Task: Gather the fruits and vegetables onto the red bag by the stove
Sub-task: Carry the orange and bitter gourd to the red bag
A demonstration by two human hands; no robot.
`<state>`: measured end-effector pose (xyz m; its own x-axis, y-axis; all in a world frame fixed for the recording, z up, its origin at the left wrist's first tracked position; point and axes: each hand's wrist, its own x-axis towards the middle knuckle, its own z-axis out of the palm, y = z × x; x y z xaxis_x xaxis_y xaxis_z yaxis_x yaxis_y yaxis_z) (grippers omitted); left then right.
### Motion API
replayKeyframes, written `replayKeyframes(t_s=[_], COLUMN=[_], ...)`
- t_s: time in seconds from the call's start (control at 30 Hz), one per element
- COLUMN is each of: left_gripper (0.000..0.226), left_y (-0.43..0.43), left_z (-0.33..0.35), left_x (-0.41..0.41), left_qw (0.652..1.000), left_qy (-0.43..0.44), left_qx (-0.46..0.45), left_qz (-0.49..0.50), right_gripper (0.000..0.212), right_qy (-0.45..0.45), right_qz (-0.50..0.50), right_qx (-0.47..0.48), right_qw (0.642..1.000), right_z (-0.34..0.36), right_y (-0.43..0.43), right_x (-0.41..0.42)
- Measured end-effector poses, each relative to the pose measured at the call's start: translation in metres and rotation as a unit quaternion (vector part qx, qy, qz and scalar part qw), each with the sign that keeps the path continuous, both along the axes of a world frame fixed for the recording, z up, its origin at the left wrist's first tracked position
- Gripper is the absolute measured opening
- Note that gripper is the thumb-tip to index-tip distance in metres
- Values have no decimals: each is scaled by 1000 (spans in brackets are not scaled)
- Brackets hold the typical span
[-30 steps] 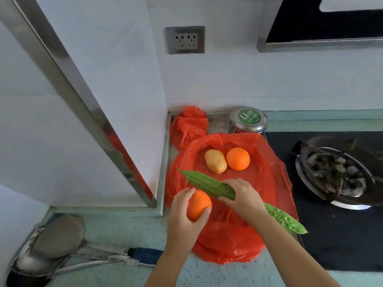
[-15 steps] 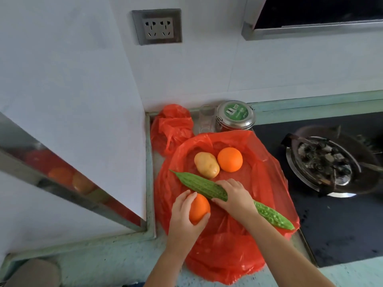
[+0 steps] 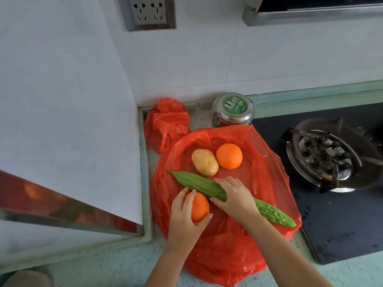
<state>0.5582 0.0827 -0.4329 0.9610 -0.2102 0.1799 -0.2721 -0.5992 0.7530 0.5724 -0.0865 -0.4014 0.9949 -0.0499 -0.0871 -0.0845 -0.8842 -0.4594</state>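
Note:
A flat red plastic bag lies on the counter left of the stove. On it rest a yellow potato and an orange, side by side at the back. My left hand grips a second orange over the bag's left part. My right hand holds a long green bitter gourd across its middle; the gourd lies diagonally over the bag, its tip pointing left toward the potato.
A crumpled red bag, a clear glass and a metal tin with a green lid stand at the back by the wall. The black stove with a burner is on the right. A white panel juts out on the left.
The view has moved closer and to the right. Both hands have carried the orange and the bitter gourd slightly further over the bag.

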Motion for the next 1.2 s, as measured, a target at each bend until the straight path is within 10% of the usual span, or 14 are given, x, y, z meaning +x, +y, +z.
replayKeyframes(t_s=[0.67, 1.2], left_gripper=[38, 43], left_y=[-47, -150], left_z=[66, 88], left_x=[-18, -99], left_qw=[966, 924], left_qy=[-221, -209], left_qx=[78, 92], left_qz=[-113, -308], right_gripper=[37, 33], right_qy=[-192, -198], right_qz=[-106, -349], right_qx=[-48, -117], right_qw=[974, 908], right_z=[64, 80], right_y=[-33, -98], right_x=[-84, -236])
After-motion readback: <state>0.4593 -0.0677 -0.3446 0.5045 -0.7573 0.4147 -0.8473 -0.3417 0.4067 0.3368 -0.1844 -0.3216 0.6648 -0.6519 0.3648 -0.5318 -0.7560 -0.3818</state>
